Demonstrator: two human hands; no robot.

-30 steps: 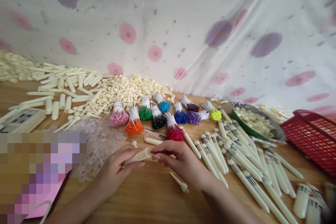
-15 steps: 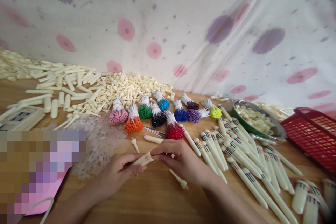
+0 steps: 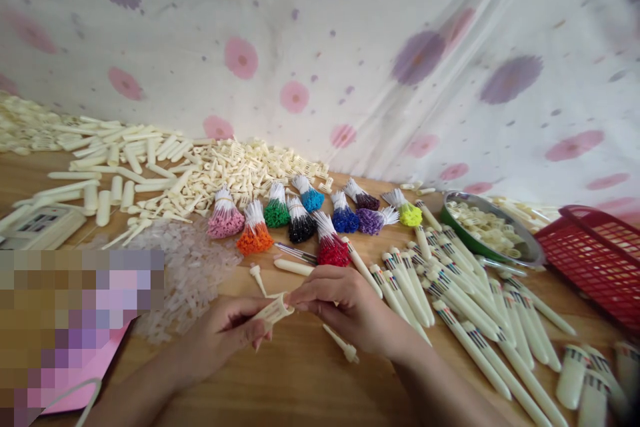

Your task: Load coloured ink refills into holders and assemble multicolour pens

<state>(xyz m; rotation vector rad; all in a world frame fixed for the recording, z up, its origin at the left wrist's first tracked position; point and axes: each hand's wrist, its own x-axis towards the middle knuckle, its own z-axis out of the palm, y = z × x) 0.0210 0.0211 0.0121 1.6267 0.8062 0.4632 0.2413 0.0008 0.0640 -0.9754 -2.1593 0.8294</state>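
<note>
Over the wooden desk [image 3: 280,383], the left fingers [image 3: 253,331] hold the slotted cream pen barrel [image 3: 273,313], its mouth exposed toward the right fingers [image 3: 320,288], pinched narrow at the rim, any grasped part hidden.

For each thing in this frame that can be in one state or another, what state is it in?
Left hand: closed around the cream tube.
Right hand: fingers bent at the tube's mouth; grip unclear.
Cream tube: held tilted, mouth open.
Green bowl: uncovered, holding cream parts.
Red basket: contents unclear.
Purple-tipped bundle: lying sideways.
Clear pieces: heaped loosely.
</note>
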